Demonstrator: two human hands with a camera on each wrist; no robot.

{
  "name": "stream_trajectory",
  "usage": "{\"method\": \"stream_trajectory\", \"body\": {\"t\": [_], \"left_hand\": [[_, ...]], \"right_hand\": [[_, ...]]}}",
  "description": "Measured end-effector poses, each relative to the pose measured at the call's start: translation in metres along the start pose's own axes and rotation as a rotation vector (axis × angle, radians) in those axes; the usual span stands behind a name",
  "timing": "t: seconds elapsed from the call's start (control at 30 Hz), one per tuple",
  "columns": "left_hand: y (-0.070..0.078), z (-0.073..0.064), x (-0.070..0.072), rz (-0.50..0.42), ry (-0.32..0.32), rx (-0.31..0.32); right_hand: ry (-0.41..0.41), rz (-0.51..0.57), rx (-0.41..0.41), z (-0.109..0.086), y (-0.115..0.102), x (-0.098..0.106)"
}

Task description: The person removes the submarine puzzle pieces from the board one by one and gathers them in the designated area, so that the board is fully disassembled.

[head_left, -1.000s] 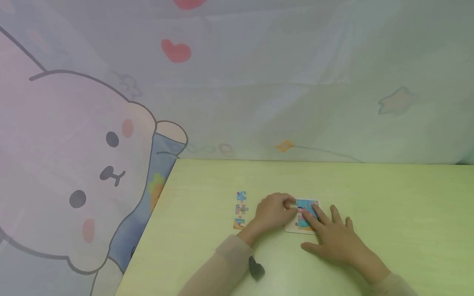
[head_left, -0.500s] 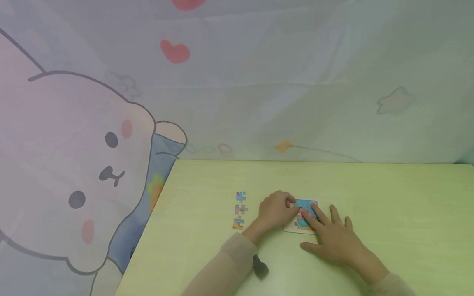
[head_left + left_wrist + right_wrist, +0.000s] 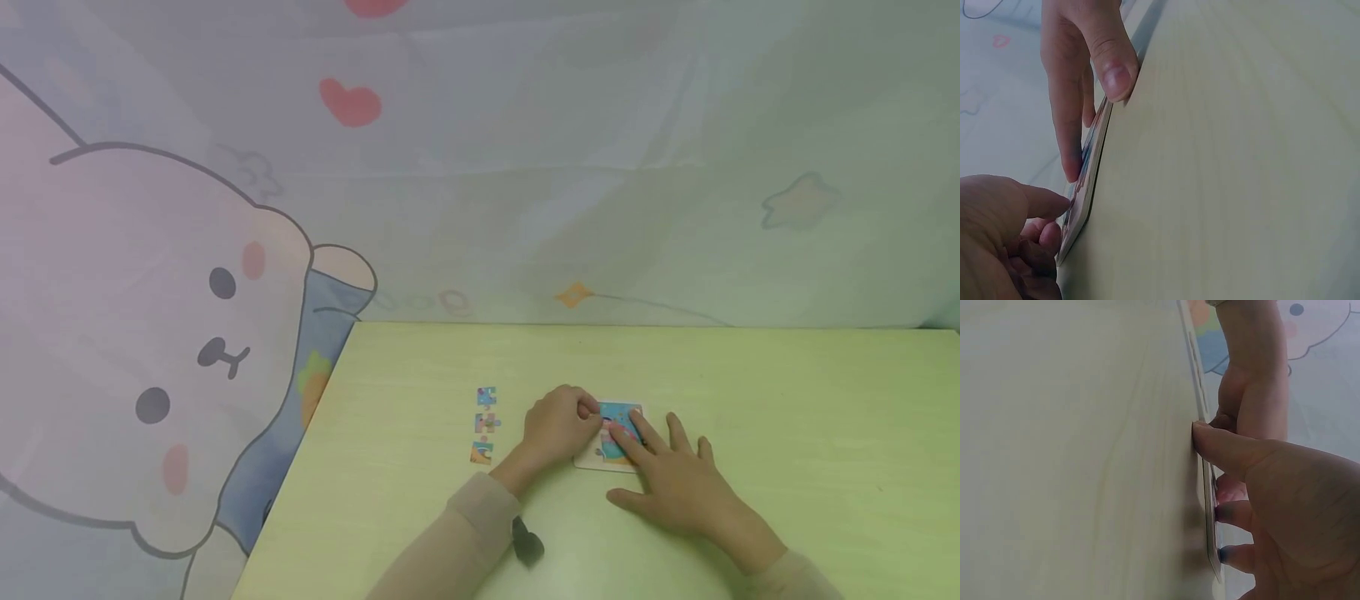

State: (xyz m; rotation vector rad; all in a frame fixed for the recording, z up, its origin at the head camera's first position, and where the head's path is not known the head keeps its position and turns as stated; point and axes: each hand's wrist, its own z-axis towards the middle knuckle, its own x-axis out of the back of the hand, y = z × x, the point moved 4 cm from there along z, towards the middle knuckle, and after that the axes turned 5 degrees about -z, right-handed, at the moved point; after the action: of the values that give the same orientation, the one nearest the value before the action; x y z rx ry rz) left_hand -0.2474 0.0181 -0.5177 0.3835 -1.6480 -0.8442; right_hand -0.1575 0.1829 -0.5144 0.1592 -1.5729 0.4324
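Observation:
A small jigsaw puzzle (image 3: pixel 619 412) of blue, pink and orange pieces lies in a pale tray (image 3: pixel 588 463), its left strip bare. My left hand (image 3: pixel 558 425) is at the tray's left side, fingers curled, thumb and index finger on the edge of a puzzle piece (image 3: pixel 606 436) that they mostly hide. Over the right half, my right hand (image 3: pixel 686 483) is spread, with straight fingers resting on the pieces. In the right wrist view the thumb of my right hand (image 3: pixel 1297 500) touches the tray's near edge (image 3: pixel 1208 519).
To the left, three loose puzzle pieces (image 3: pixel 485 423) lie in a column on the pale wooden table (image 3: pixel 825 433). A dark heart-shaped thing (image 3: pixel 528 546) is beside my left sleeve (image 3: pixel 457 542). Behind the table hangs a printed cloth (image 3: pixel 525 167).
My left hand has shifted slightly right, along with its sleeve, at the left edge of the assembled pieces. The right hand stays in place; the three loose pieces have not moved.

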Motion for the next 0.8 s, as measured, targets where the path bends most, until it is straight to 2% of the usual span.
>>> {"method": "stream_trajectory", "body": {"t": [0.2,0.4,0.6,0.8], "left_hand": [[0.0012,-0.0011,-0.0029,0.014,0.021,-0.010],[0.0029,0.0004,-0.0054,0.054,0.038,0.005],[0.0066,0.0023,-0.0075,0.028,0.037,0.034],[0.0085,-0.0013,-0.0026,0.098,0.078,0.024]], "right_hand": [[0.003,0.002,0.003,-0.0004,-0.0002,0.0012],[0.007,0.011,0.001,-0.0009,0.0000,0.0020],[0.017,0.003,0.005,-0.0010,0.0015,0.0001],[0.018,0.009,0.016,-0.0004,0.0014,-0.0023]]}}
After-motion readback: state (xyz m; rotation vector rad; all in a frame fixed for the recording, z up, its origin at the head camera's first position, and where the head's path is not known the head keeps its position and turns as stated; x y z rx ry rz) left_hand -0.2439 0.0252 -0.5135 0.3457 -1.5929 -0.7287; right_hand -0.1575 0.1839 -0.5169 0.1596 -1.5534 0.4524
